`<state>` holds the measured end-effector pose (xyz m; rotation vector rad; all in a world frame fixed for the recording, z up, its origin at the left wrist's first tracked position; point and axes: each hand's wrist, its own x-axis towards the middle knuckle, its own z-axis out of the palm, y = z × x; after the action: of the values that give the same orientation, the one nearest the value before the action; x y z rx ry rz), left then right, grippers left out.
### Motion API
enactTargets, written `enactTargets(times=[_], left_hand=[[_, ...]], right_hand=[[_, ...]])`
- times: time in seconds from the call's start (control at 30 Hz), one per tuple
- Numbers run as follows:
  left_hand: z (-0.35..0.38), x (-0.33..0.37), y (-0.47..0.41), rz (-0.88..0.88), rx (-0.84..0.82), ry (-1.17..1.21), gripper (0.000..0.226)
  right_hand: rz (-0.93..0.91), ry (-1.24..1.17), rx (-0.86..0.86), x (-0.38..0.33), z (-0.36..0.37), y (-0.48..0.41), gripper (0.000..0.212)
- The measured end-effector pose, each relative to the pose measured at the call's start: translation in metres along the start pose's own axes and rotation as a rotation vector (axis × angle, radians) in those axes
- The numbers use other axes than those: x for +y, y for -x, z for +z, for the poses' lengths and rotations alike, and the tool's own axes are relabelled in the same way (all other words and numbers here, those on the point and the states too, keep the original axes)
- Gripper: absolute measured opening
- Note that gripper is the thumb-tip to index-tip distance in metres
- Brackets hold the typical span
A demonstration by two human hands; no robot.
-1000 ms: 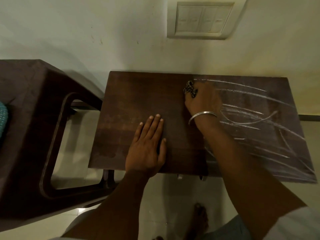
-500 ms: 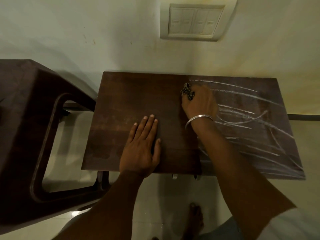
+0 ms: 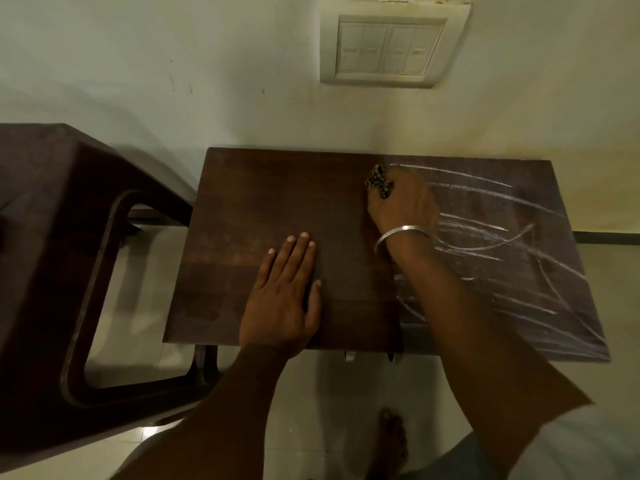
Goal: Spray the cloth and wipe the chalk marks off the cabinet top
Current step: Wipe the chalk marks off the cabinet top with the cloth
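Observation:
The dark wooden cabinet top [image 3: 263,202] stands against the wall. White chalk marks [image 3: 512,244] cover its right half; the left half looks bare. My right hand [image 3: 405,206], with a metal bangle at the wrist, is closed on a dark patterned cloth [image 3: 379,181] and presses it on the top near the back edge, at the left border of the chalk. My left hand [image 3: 282,299] lies flat, fingers spread, on the bare left part near the front edge. No spray bottle is in view.
A dark brown plastic stool [image 3: 69,271] stands close to the cabinet's left side. A switch plate [image 3: 391,46] is on the wall above. My bare foot [image 3: 391,441] is on the tiled floor in front of the cabinet.
The hands keep nearly the same places on the cabinet top; mostly the camera shifts. The cloth stays at the chalk's left border near the back edge.

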<state>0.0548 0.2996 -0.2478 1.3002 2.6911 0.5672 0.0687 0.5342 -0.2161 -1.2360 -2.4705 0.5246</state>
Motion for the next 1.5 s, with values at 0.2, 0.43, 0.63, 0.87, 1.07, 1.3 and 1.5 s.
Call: enactTargets(times=[0.2, 0.43, 0.63, 0.87, 1.07, 1.3, 1.5], left_hand=[[0.001, -0.001, -0.001, 0.006, -0.001, -0.005, 0.058], [0.001, -0.001, 0.000, 0.007, -0.001, -0.010, 0.059], [0.001, -0.001, 0.000, 0.008, -0.007, -0.022, 0.059], [0.001, 0.000, 0.000, 0.012, -0.014, -0.026, 0.059], [0.003, -0.003, -0.001, 0.023, 0.007, -0.027, 0.058], [0.004, -0.005, -0.001, 0.030, 0.018, -0.014, 0.059], [0.006, -0.004, 0.000, 0.044, 0.044, -0.023, 0.059]], right_hand=[[-0.013, -0.017, -0.038, -0.009, 0.005, -0.040, 0.029], [-0.028, -0.008, -0.005, 0.006, -0.011, 0.020, 0.024], [-0.014, -0.005, -0.049, -0.002, -0.007, -0.016, 0.029], [-0.036, -0.002, -0.014, 0.010, -0.013, 0.031, 0.021], [-0.016, 0.003, -0.025, 0.006, -0.013, 0.014, 0.020], [-0.008, 0.009, -0.007, 0.013, -0.017, 0.048, 0.020], [-0.036, 0.031, -0.010, 0.021, -0.022, 0.057, 0.022]])
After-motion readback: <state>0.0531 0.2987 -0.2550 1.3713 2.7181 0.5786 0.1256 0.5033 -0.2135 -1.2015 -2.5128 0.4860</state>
